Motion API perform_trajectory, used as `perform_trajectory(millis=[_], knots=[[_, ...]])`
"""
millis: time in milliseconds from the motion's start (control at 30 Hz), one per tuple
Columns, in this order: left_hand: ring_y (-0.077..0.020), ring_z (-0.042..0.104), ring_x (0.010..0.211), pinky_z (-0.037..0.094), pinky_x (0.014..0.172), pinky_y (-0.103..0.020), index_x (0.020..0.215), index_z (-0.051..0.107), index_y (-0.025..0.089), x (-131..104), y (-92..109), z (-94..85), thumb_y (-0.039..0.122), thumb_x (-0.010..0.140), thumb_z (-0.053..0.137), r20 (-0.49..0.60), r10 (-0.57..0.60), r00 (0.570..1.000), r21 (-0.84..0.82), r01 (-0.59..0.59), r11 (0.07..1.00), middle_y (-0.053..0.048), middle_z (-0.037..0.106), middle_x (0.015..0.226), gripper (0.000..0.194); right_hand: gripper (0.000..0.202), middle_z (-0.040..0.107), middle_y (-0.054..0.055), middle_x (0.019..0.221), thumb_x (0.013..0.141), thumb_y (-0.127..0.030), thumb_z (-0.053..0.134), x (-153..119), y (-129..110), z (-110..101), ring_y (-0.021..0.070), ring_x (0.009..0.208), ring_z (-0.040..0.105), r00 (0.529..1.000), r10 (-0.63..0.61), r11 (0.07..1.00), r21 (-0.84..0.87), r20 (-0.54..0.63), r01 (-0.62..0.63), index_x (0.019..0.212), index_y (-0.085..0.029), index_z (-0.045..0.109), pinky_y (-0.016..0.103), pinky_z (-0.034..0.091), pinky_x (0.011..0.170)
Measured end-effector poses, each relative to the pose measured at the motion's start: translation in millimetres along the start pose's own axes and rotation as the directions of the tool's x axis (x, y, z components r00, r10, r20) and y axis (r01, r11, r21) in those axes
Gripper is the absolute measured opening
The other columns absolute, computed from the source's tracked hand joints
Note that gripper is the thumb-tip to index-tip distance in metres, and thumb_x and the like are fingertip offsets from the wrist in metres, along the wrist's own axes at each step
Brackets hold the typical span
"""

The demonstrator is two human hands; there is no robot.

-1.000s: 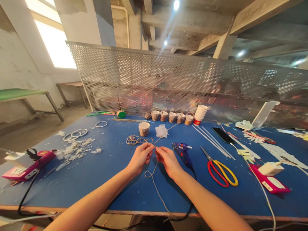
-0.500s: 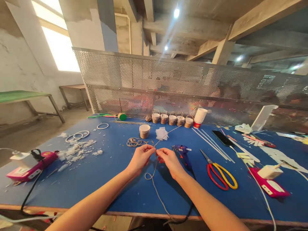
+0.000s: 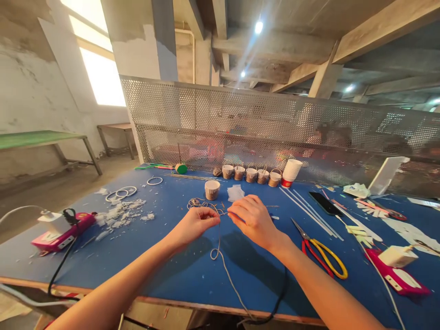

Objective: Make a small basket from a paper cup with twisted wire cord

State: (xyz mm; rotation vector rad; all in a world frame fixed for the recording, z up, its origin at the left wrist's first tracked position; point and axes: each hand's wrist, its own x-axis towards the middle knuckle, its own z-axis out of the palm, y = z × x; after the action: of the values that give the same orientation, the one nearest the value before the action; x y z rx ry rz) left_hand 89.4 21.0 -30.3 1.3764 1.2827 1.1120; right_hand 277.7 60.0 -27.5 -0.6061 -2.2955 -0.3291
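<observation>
Both bare forearms (image 3: 134, 272) slant inward over the near edge of the table (image 3: 194, 282), wrists up off it! The left hand (image 3: 195, 224) pinches, thumb against bent forefinger, and the right hand (image 3: 255, 220), back upward, arches its fingers leftward, the two sets of fingertips close but apart.

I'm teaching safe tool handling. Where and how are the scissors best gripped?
Probably by the yellow handle, coming from the right: the scissors lie flat, blades pointing away toward the far side, and the right forearm crowds the red handle.
</observation>
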Motion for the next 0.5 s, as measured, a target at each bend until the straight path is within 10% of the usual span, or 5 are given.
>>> perform_trajectory(millis=[267, 500], knots=[[-0.0155, 0.054, 0.06, 0.042, 0.056, -0.025, 0.069, 0.07, 0.021, -5, -5, -15.1, 0.029, 0.071, 0.066, -0.08, 0.398, 0.914, 0.447, -0.324, 0.834, -0.001, 0.063, 0.065, 0.01, 0.022, 0.065, 0.006, 0.078, 0.091, -0.016, 0.046, 2, -20, 2, 0.0193, 0.076, 0.058, 0.986, 0.162, 0.983, 0.075, 0.042, -0.165, 0.081, -0.02, 0.065, 0.029, 0.042, 0.065], [-0.0283, 0.052, 0.114, 0.04, 0.099, -0.049, 0.105, 0.061, 0.023, -28, -29, -10.1, 0.021, 0.077, 0.065, -0.126, 0.913, 0.388, 0.871, -0.397, 0.289, -0.011, 0.056, 0.122, 0.028, 0.017, 0.063, 0.004, 0.075, 0.086, -0.017, 0.051, -2, -35, 11, 0.0178, 0.067, 0.057, 0.904, 0.421, 0.879, 0.211, 0.075, -0.427, 0.075, -0.021, 0.064, 0.029, 0.041, 0.062]])
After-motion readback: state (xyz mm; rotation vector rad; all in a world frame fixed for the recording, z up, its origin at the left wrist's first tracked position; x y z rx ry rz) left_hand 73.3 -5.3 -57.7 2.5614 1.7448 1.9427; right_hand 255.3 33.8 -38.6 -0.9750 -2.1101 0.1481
